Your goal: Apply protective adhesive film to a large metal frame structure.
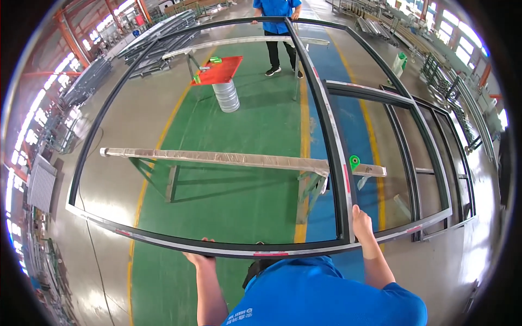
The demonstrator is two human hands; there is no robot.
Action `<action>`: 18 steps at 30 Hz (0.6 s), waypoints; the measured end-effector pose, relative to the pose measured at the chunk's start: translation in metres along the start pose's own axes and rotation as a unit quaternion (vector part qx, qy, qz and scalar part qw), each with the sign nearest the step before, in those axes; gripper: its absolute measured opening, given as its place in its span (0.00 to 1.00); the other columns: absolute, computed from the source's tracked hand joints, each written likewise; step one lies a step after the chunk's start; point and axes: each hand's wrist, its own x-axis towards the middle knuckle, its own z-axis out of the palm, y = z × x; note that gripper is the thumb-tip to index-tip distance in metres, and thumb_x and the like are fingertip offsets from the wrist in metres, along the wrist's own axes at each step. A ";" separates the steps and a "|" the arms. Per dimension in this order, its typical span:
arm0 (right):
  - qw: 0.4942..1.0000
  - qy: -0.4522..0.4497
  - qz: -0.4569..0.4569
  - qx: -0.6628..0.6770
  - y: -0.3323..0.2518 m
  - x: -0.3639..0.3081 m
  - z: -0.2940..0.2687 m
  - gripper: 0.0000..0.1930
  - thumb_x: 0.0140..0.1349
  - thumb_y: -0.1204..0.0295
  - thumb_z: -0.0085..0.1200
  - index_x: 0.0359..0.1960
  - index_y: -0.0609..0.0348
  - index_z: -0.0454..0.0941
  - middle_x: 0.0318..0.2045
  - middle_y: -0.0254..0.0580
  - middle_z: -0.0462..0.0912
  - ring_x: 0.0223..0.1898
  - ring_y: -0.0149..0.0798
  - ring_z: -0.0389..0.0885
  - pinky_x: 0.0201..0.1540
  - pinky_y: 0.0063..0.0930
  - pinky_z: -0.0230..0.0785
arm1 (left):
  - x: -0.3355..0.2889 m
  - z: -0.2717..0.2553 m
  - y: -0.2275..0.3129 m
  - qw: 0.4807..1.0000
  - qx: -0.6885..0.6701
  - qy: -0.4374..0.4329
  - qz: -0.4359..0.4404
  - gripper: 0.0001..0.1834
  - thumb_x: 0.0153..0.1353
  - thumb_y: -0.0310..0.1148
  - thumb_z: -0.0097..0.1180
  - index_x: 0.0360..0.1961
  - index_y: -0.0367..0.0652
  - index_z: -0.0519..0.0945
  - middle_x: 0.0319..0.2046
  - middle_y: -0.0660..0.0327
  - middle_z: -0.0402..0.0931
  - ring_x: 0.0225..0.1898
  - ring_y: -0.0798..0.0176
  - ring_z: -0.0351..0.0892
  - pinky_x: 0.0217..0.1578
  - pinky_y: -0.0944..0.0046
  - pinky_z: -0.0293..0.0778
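Observation:
A large dark metal window frame [130, 70] spans the view, lying flat across two wrapped trestle beams. My left hand [199, 257] grips its near rail from below, left of centre. My right hand [361, 221] holds the near rail where the upright mullion [326, 119] meets it. At the far end another person in a blue shirt [276, 11] holds the far rail with both hands. A small green roller [354, 161] sits next to the mullion on the near trestle beam [217, 158].
A red board on a metal drum [225, 92] stands beneath the frame with small green items on it. More dark frames [435, 141] lie on the right. Racks of metal profiles [157, 38] line the far left. The floor is painted green, blue and yellow.

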 end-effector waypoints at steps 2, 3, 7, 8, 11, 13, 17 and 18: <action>1.000 0.000 0.005 0.013 -0.010 0.005 0.010 0.36 0.72 0.46 0.23 0.37 0.67 0.79 0.39 0.69 0.79 0.47 0.70 0.74 0.50 0.57 0.67 | 0.013 0.003 0.005 1.000 0.000 -0.001 0.004 0.24 0.68 0.57 0.35 0.52 0.50 0.61 0.36 0.53 0.69 0.30 0.55 0.74 0.33 0.48 0.75; 1.000 -0.005 0.013 0.010 -0.013 0.009 0.015 0.36 0.72 0.46 0.23 0.37 0.67 0.79 0.39 0.69 0.79 0.47 0.70 0.74 0.50 0.57 0.67 | 0.021 0.004 0.005 1.000 0.011 0.006 0.015 0.25 0.68 0.59 0.34 0.49 0.48 0.63 0.34 0.53 0.70 0.30 0.54 0.74 0.34 0.46 0.75; 1.000 -0.026 0.013 -0.004 -0.013 0.020 0.029 0.34 0.73 0.47 0.24 0.38 0.66 0.78 0.41 0.66 0.79 0.48 0.69 0.73 0.51 0.56 0.66 | 0.048 0.001 -0.003 1.000 -0.004 -0.020 -0.021 0.27 0.67 0.61 0.30 0.50 0.48 0.62 0.29 0.52 0.71 0.30 0.52 0.74 0.32 0.47 0.75; 1.000 -0.026 -0.008 -0.004 -0.012 0.023 0.033 0.33 0.73 0.48 0.24 0.39 0.65 0.77 0.41 0.65 0.79 0.48 0.69 0.73 0.51 0.56 0.66 | 0.053 -0.001 -0.006 0.999 -0.018 -0.012 -0.033 0.29 0.66 0.63 0.31 0.50 0.48 0.62 0.30 0.51 0.72 0.30 0.51 0.74 0.33 0.45 0.75; 0.999 -0.015 -0.036 -0.009 -0.005 0.028 0.040 0.30 0.73 0.50 0.24 0.40 0.63 0.75 0.40 0.66 0.79 0.48 0.68 0.73 0.49 0.56 0.65 | 0.064 -0.005 -0.017 1.000 -0.012 -0.007 -0.020 0.32 0.65 0.66 0.32 0.49 0.47 0.63 0.29 0.50 0.72 0.30 0.50 0.75 0.34 0.44 0.76; 1.000 -0.011 -0.020 -0.013 0.003 0.032 0.045 0.28 0.73 0.53 0.25 0.41 0.63 0.75 0.38 0.64 0.80 0.44 0.67 0.75 0.46 0.57 0.67 | 0.069 -0.007 -0.026 0.999 -0.029 -0.001 -0.044 0.33 0.64 0.66 0.32 0.48 0.46 0.63 0.28 0.50 0.72 0.30 0.50 0.75 0.33 0.43 0.77; 1.000 0.026 -0.007 -0.001 0.020 0.037 0.055 0.29 0.74 0.53 0.26 0.35 0.64 0.76 0.36 0.63 0.80 0.42 0.67 0.76 0.44 0.57 0.68 | 0.078 -0.007 -0.045 0.999 -0.025 0.014 -0.043 0.31 0.64 0.66 0.32 0.45 0.47 0.63 0.28 0.51 0.71 0.29 0.50 0.75 0.32 0.43 0.76; 1.000 0.022 -0.003 -0.009 0.023 0.037 0.057 0.29 0.74 0.53 0.26 0.35 0.64 0.76 0.36 0.63 0.80 0.42 0.67 0.76 0.44 0.57 0.68 | 0.081 -0.007 -0.049 0.998 -0.028 0.014 -0.053 0.31 0.64 0.66 0.32 0.45 0.47 0.63 0.28 0.52 0.71 0.29 0.50 0.75 0.31 0.43 0.76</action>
